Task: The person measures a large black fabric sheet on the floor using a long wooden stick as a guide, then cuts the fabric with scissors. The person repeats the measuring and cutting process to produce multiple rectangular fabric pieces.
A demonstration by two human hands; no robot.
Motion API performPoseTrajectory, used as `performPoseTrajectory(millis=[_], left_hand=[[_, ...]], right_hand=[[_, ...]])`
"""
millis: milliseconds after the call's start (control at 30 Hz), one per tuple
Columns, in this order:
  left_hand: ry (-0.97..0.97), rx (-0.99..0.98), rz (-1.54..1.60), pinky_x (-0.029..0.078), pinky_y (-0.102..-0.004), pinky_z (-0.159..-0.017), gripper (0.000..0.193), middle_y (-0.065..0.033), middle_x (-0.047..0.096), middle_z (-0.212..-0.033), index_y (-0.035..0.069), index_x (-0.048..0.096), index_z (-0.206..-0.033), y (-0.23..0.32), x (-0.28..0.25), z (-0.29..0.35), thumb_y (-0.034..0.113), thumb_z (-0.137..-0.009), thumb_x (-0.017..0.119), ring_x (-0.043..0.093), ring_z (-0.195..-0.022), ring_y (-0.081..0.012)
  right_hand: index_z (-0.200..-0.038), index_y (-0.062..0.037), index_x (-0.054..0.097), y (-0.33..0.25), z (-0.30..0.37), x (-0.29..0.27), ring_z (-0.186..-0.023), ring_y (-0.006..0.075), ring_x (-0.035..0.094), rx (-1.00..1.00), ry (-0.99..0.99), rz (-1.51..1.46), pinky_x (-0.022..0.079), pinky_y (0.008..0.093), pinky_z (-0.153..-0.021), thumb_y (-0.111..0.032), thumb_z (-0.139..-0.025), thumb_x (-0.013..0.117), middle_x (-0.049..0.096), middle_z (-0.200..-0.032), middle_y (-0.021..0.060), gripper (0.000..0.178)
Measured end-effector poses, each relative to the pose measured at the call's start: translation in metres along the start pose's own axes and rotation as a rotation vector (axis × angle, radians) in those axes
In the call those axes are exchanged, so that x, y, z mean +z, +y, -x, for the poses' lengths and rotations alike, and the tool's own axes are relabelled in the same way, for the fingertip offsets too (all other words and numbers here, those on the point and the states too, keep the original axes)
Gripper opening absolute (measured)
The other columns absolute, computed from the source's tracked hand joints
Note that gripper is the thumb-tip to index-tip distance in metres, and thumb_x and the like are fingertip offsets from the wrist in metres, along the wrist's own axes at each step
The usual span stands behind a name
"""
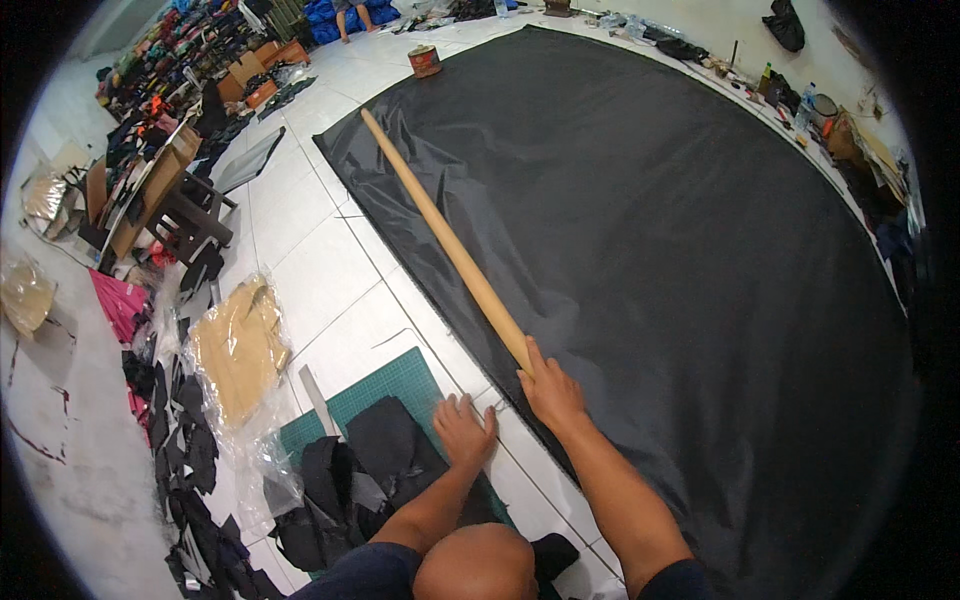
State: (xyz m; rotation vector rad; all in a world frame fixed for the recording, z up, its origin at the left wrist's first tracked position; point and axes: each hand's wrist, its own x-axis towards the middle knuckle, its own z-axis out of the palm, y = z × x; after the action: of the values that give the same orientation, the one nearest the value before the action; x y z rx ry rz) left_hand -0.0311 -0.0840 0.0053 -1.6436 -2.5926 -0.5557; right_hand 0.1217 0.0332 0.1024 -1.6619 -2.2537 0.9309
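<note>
A long tan pole (450, 245) lies slantwise across a large spread of black fabric (680, 260). My right hand (553, 392) is closed round the pole's near end, thumb on its left side and fingers along the right. To its left, my left hand (465, 432) hovers or rests at the right edge of a green cutting mat (400, 374), fingers loosely bent and apart, nothing seen in them. Black fabric pieces (388, 440) are heaped on the mat beside that hand. A flat metal ruler (318, 398) sticks out from under the heap. My bent knee shows at the lower edge.
A plastic-wrapped tan bundle (240, 350) lies on the white tiles (320, 245) at left, near black scraps (190, 440). A round tin (424, 61) stands on the fabric's far edge. Fabric rolls (180, 50) and a dark stool (190, 215) stand far left. Another person's legs (352, 18) show at the back.
</note>
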Motion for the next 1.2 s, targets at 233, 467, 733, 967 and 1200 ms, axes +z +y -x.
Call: performPoseTrajectory(millis=[233,467,733,967,1200], left_hand=[[-0.064,-0.001,0.037,0.018,-0.0566,-0.113,0.057,-0.0271,0.041,-0.139,0.000,0.049,-0.130,0.008,-0.003,-0.006,0.037,-0.089,0.062,0.030,-0.135,-0.0450],[0.006,0.040,0.034,0.021,-0.0563,-0.111,0.055,-0.0274,0.042,-0.136,-0.001,0.051,-0.127,0.002,0.005,-0.003,0.034,-0.087,0.065,0.034,-0.131,-0.0435],[0.042,0.036,0.030,0.023,-0.0545,-0.110,0.052,-0.0237,0.046,-0.134,-0.001,0.053,-0.125,-0.003,0.005,-0.003,0.035,-0.089,0.065,0.037,-0.130,-0.0411],[0.026,-0.156,0.386,0.023,-0.0522,-0.112,0.049,-0.0264,0.048,-0.131,-0.001,0.054,-0.126,0.006,-0.002,-0.038,0.032,-0.091,0.062,0.040,-0.129,-0.0412],[-0.002,0.258,0.052,0.017,-0.0536,-0.118,0.065,-0.0276,0.031,-0.153,0.001,0.039,-0.146,0.052,0.028,-0.100,0.041,-0.096,0.053,0.024,-0.144,-0.0430]], right_hand=[[-0.151,-0.0192,0.031,-0.021,-0.060,0.028,-0.100,0.0435,0.064,-0.054,-0.056,0.008,0.053,0.0518,-0.085,-0.035,-0.096,0.057,0.058,-0.112,0.0220,0.062],[-0.146,-0.0174,0.041,0.035,0.017,0.007,-0.096,0.0387,0.061,-0.042,0.055,-0.101,0.053,0.0490,-0.082,-0.033,-0.093,0.062,0.054,-0.103,0.0157,0.059],[-0.144,-0.0141,0.046,0.150,0.144,-0.008,-0.088,0.0296,0.055,-0.163,0.104,0.298,0.045,0.0436,-0.078,-0.032,-0.089,0.068,0.054,-0.098,0.0123,0.063],[-0.142,-0.0119,0.048,0.161,0.239,-0.002,-0.089,0.0311,0.055,-0.051,0.085,0.223,0.045,0.0439,-0.080,-0.029,-0.088,0.068,0.055,-0.100,0.0134,0.060],[-0.144,-0.0151,0.048,0.178,0.271,-0.002,-0.095,0.0304,0.053,0.038,0.143,0.209,0.042,0.0442,-0.082,-0.028,-0.090,0.066,0.055,-0.104,0.0135,0.059]])
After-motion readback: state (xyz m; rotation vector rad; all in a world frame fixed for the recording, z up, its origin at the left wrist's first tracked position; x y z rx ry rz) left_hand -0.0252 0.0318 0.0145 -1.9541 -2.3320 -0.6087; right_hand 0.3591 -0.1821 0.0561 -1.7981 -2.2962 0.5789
